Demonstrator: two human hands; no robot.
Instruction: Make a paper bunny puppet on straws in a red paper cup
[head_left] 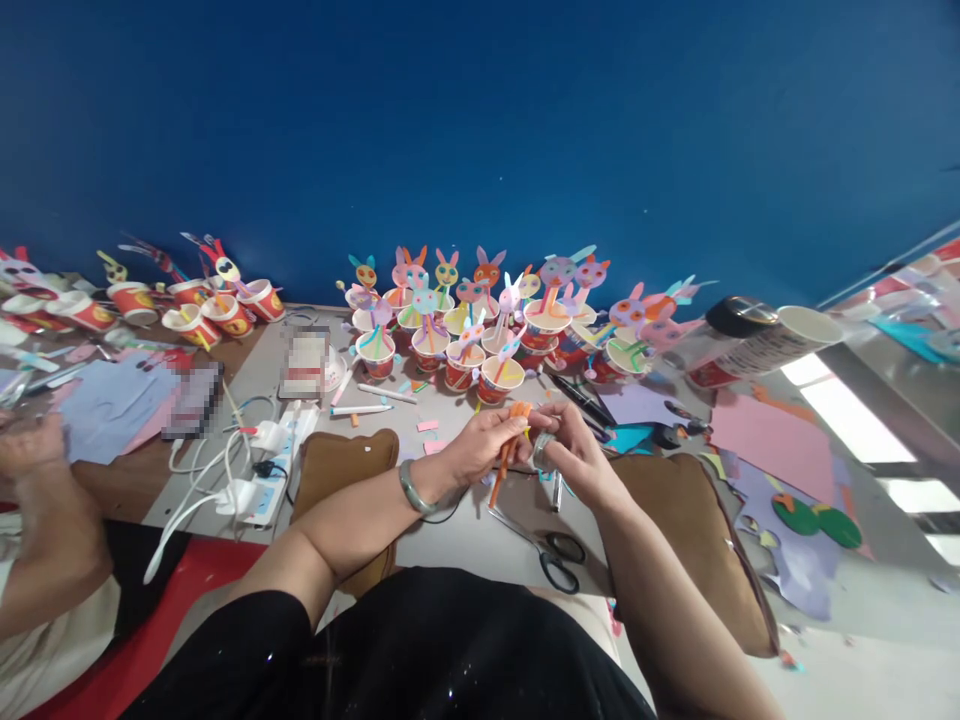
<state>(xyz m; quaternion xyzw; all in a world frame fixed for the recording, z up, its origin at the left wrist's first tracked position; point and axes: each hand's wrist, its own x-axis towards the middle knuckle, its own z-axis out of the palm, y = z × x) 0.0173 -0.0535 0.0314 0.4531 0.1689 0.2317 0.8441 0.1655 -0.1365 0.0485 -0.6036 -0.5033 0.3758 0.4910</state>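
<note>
My left hand is closed in a pinch on an orange paper piece, from which an orange paper strip hangs down. Close against it, my right hand has its fingers curled around what looks like a roll of clear tape; its fingertips reach the orange paper. A bit of yellow shows between the hands. Below them, scissors with black handles lie partly spread on the table. Beyond the hands stand several paper cups holding paper rabbit figures.
Brown cushions lie under both my forearms. A white power strip with cables sits at the left, near a co-worker's arm. Pink paper, purple scraps and a tall paper cup are at the right. Markers lie ahead.
</note>
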